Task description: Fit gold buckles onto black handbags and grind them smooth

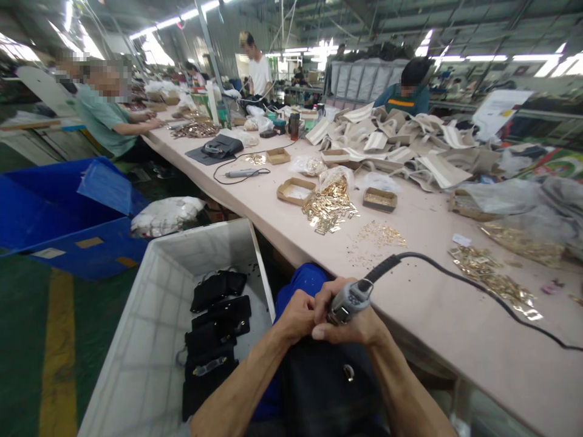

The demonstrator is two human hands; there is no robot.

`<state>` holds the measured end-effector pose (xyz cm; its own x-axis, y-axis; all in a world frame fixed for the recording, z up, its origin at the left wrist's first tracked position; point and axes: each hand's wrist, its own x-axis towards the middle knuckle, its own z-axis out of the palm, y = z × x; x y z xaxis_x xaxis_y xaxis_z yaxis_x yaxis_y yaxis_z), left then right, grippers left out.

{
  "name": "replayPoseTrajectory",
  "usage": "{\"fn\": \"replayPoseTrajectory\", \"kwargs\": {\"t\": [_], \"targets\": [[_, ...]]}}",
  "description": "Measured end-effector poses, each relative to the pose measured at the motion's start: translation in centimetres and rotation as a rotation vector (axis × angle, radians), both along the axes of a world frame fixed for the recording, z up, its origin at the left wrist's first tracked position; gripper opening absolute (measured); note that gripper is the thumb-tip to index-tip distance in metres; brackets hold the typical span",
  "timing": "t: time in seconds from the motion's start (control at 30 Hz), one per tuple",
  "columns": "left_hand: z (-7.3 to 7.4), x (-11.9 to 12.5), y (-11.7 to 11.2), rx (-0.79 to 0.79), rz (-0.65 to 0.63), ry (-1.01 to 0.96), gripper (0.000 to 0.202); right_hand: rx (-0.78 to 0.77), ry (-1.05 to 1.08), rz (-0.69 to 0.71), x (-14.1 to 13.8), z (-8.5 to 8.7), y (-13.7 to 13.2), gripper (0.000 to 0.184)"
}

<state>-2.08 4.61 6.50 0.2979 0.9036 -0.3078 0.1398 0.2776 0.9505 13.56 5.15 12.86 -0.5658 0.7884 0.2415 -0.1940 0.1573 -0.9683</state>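
A grey corded electric screwdriver (pixel 350 301) is gripped in my right hand (pixel 334 315), its cable running off over the table to the right. Close beside it, my left hand (pixel 298 315) has its fingers curled at the upper edge of a black bag (pixel 325 382). The bag lies on my lap, with a small shiny metal fitting (pixel 348 372) on its face. Whatever the left fingertips pinch is hidden, and so is the tip of the tool.
A white bin (pixel 150 328) with several black bags (pixel 214 328) stands at my left. On the pink table (pixel 455 340) are gold metal fittings (pixel 330 203), small boxes (pixel 380 199) and a second screwdriver (pixel 241 173). Beige pieces (pixel 401 136) lie piled farther back. Other people work around the table.
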Motion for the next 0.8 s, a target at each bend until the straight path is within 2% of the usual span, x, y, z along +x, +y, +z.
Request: {"fn": "replayPoseTrajectory", "kwargs": {"t": [0.1, 0.23, 0.33, 0.43, 0.5, 0.6, 0.7, 0.8], "targets": [[0.3, -0.1, -0.1, -0.012, -0.038, -0.007, 0.027, -0.025, 0.079, 0.048, 0.3, 0.0, 0.0, 0.027], [0.6, 0.0, -0.4, -0.041, -0.082, -0.020, 0.019, -0.036, 0.389, 0.115, 1.3, -0.2, -0.4, 0.035], [0.6, 0.3, -0.8, -0.036, -0.091, -0.007, 0.021, 0.019, 0.487, 0.063, 2.5, 0.4, -1.2, 0.037], [0.4, 0.6, -1.2, -0.035, -0.080, 0.015, 0.022, 0.103, 0.475, -0.025, 4.3, 2.2, -2.2, 0.033], [0.0, 0.7, -1.4, -0.039, -0.068, 0.020, 0.020, 0.096, 0.474, -0.173, 5.8, 3.5, -2.6, 0.031], [-0.2, 0.6, -1.7, -0.033, -0.061, 0.034, 0.018, -0.009, 0.513, -0.516, 8.5, 4.5, -2.1, 0.027], [0.2, 0.8, -2.4, 0.030, -0.068, 0.059, 0.015, -0.080, 0.600, -0.761, 11.6, 3.5, -0.9, 0.026], [0.3, 1.6, -3.7, 0.153, -0.066, 0.126, 0.010, -0.157, 0.662, -0.954, 15.3, 1.2, 0.0, 0.034]]}}
